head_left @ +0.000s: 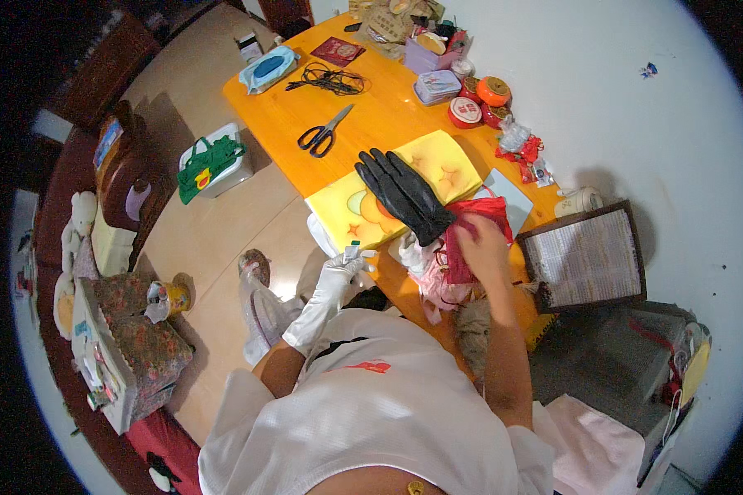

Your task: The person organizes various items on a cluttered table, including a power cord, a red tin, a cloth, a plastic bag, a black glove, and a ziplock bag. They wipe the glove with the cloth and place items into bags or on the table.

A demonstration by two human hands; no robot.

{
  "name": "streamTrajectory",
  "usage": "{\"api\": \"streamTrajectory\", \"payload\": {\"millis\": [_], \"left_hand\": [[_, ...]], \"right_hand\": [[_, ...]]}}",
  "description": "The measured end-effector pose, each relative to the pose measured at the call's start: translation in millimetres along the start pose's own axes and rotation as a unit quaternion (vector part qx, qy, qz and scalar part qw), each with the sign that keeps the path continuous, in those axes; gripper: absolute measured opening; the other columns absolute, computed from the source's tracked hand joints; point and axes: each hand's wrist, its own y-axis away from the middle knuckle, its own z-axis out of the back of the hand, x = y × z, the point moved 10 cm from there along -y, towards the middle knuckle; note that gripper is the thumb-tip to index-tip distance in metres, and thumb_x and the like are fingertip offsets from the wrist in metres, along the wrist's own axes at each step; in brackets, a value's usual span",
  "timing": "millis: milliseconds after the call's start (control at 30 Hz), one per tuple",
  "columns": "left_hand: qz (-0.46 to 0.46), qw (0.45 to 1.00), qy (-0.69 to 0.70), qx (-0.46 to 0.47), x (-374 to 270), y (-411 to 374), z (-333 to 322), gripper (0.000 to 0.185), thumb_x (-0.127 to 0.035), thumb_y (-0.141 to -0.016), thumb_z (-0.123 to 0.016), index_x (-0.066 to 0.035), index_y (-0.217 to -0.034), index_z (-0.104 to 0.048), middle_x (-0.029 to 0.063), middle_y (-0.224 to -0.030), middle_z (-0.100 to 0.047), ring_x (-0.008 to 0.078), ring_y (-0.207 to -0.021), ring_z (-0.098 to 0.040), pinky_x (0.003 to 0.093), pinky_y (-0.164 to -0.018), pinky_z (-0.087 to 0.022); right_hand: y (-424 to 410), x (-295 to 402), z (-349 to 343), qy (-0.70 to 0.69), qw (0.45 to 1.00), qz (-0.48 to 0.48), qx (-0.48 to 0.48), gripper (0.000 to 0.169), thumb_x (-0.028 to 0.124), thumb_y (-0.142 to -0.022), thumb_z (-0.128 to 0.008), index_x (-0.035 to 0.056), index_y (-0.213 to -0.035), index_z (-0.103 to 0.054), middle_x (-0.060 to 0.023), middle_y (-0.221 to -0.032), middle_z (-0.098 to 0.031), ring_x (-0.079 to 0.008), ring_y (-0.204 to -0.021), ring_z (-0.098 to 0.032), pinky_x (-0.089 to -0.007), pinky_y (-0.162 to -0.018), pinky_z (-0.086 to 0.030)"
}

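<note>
A long white satin glove covers my left hand (342,267), low beside the table's near edge. A small white item with a green end (351,251) sits at its fingers. My bare right hand (488,250), blurred, lies over a dark-red cloth pouch (460,263); whether the fingers grip it is unclear. Just left of that hand, a pair of black leather gloves (402,195) rests across a folded yellow cloth (449,164) with printed stars. Beneath the pouch, a crumpled pink fabric (436,288) hangs over the table edge. Bright red fabric (492,213) lies behind my right hand.
On the orange wooden table (272,136) lie scissors (325,133), a coiled black cable (331,79) and a wipes pack (269,68). Round red tins (465,112) line the wall. A framed board (585,260) leans at right. On the floor, a white bin (226,170) carries green cloth.
</note>
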Motion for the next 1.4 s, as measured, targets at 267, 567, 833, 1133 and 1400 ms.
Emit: {"api": "streamTrajectory", "payload": {"millis": [267, 567, 833, 1133, 1400], "left_hand": [[-0.035, 0.999, -0.030, -0.005, -2.4, 15.3, -21.4, 0.018, -0.010, -0.084, -0.054, 0.000, -0.097, -0.060, 0.0037, -0.075, -0.060, 0.0039, -0.055, -0.045, 0.0151, -0.045, -0.034], [0.063, 0.944, 0.252, 0.204, 24.3, 69.8, -55.0, 0.041, 0.000, -0.080, -0.049, 0.000, -0.120, -0.042, 0.0116, -0.106, -0.055, 0.0189, -0.091, -0.056, 0.0285, -0.076, -0.045], [0.057, 0.960, 0.224, 0.159, 14.9, 88.3, -30.9, 0.037, 0.003, -0.081, -0.048, 0.001, -0.118, -0.043, 0.0145, -0.108, -0.054, 0.0232, -0.101, -0.054, 0.0335, -0.084, -0.044], [-0.084, 0.996, 0.008, -0.007, -127.0, -58.5, 81.1, 0.019, -0.019, -0.086, -0.052, -0.005, -0.097, -0.059, 0.0055, -0.086, -0.063, 0.0129, -0.069, -0.058, 0.0264, -0.066, -0.046], [0.018, 0.993, -0.107, 0.048, -108.9, -185.2, 113.4, 0.020, -0.026, -0.083, -0.056, -0.007, -0.088, -0.060, 0.0033, -0.078, -0.064, 0.0088, -0.059, -0.056, 0.0201, -0.055, -0.043]], "right_hand": [[166.1, -131.5, -10.5, 0.157, 0.942, -0.271, 0.121, 0.042, 0.013, -0.069, -0.064, 0.0011, -0.107, -0.049, -0.0184, -0.097, -0.054, -0.0339, -0.090, -0.053, -0.0399, -0.077, -0.043], [212.0, -163.2, -38.7, 0.096, 0.967, -0.234, -0.019, 0.059, 0.012, -0.065, -0.064, 0.0090, -0.118, -0.038, -0.0241, -0.111, -0.036, -0.0415, -0.097, -0.044, -0.0453, -0.079, -0.042], [209.9, -178.2, -42.5, 0.132, 0.964, -0.228, -0.042, 0.052, 0.010, -0.064, -0.059, 0.0084, -0.113, -0.043, -0.0211, -0.110, -0.039, -0.0406, -0.095, -0.044, -0.0441, -0.075, -0.041], [240.0, -122.8, 41.5, -0.165, 0.902, -0.358, -0.177, 0.046, 0.012, -0.068, -0.060, 0.0009, -0.111, -0.050, -0.0157, -0.108, -0.051, -0.0265, -0.097, -0.050, -0.0360, -0.085, -0.038], [264.1, -72.4, 135.7, -0.269, 0.880, -0.242, -0.306, 0.047, 0.016, -0.071, -0.060, 0.0028, -0.115, -0.048, -0.0152, -0.110, -0.050, -0.0281, -0.099, -0.050, -0.0379, -0.080, -0.044]]}}
